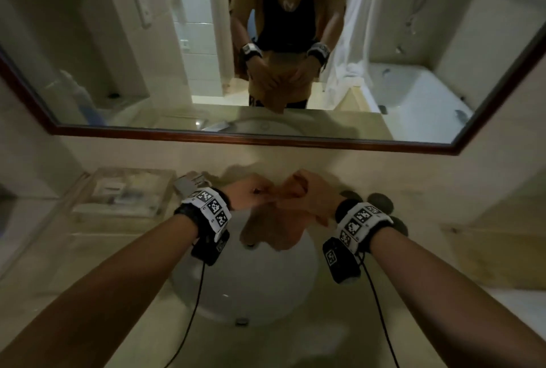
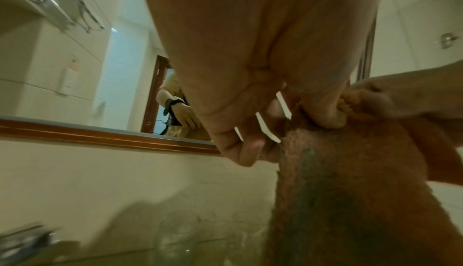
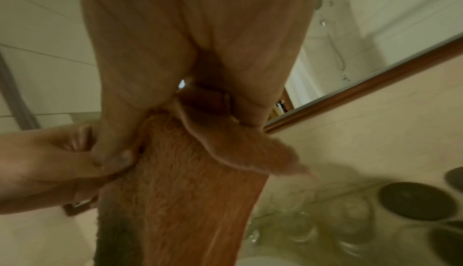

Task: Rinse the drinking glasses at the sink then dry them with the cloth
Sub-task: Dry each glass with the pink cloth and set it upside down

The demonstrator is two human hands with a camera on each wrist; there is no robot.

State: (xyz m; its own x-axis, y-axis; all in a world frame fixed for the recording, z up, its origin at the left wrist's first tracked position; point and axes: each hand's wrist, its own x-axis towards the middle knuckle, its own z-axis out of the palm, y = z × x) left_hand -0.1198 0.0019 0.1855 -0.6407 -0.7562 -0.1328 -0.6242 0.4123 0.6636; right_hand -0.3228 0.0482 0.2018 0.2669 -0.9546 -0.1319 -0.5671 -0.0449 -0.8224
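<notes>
Both my hands are raised over the white sink (image 1: pixel 245 293) and work an orange cloth (image 1: pixel 274 228) between them. My left hand (image 1: pixel 251 194) curls round a clear drinking glass (image 2: pixel 267 129), which shows only as bright streaks between the fingers (image 2: pixel 245 151). The cloth (image 2: pixel 350 191) covers the rest of it. My right hand (image 1: pixel 313 196) grips the bunched top of the cloth (image 3: pixel 190 191), thumb (image 3: pixel 117 155) pressed against it, and a long tail hangs toward the basin. More clear glasses (image 3: pixel 300 228) stand blurred on the counter below.
A wood-framed mirror (image 1: pixel 266 140) runs along the wall behind the sink. A tray of toiletries (image 1: pixel 127 193) sits at the counter's left, with a grey metal fitting (image 1: pixel 190 183) beside it. Dark round discs (image 1: pixel 381 200) lie at the right.
</notes>
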